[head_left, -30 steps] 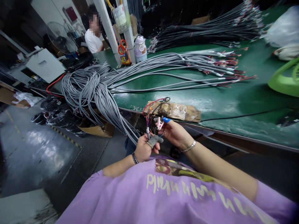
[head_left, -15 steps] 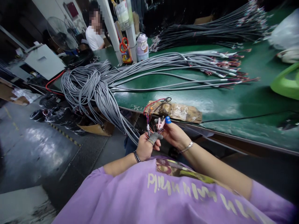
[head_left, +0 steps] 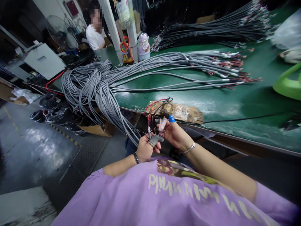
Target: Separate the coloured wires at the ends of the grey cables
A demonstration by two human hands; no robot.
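Observation:
My left hand (head_left: 145, 150) is closed round the end of a grey cable (head_left: 149, 131), its thumb in a grey finger cot; thin red, blue and orange wires fan out of the cable end. My right hand (head_left: 173, 133), with a blue cot on one fingertip, pinches a small pink tool (head_left: 161, 123) right beside those wires. Both hands hover just below the near edge of the green table (head_left: 218, 103), in front of my purple shirt.
A big bundle of grey cables (head_left: 98, 84) lies across the table and hangs off its left end. A brown taped pad (head_left: 181, 111) sits at the near edge. Black cables (head_left: 211, 29), a bottle (head_left: 143, 47), scissors (head_left: 125, 47) and a green fan (head_left: 288, 83) lie further off. Another person (head_left: 95, 31) sits beyond.
My right hand has shifted slightly with the pink tool, bringing it closer to the wire ends. The left hand keeps its hold on the cable.

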